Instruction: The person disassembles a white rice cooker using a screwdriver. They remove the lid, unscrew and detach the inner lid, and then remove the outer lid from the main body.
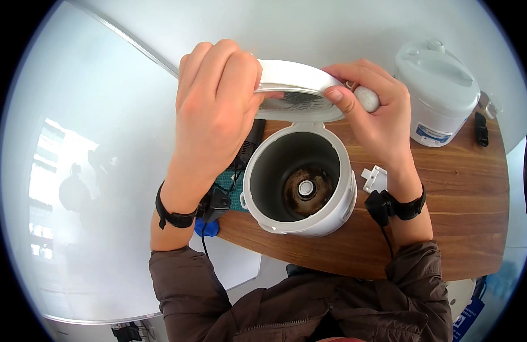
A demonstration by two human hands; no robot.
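A white rice cooker [349, 199] stands on the table with its lid [295, 73] raised. Its inside shows a dark wall and a brown-stained heating plate [320, 191] with a round silver button in the middle; no inner pot sits in it. My left hand [218, 102] is closed round the lid's left edge, fingertips partly hidden. With thumb and fingers my right hand [377, 108] pinches the right edge. A whitish rounded thing [366, 99] shows in the crook of that hand; its kind is unclear. The lid's underside carries a perforated metal plate.
Beside the cooker lies a small white plastic part [375, 179]. A large white jug [437, 97] and a black object [481, 129] stand at the back right. Left of the cooker are a green cutting mat [236, 196], black cables and a blue item [207, 227]. A whiteboard [81, 239] fills the left.
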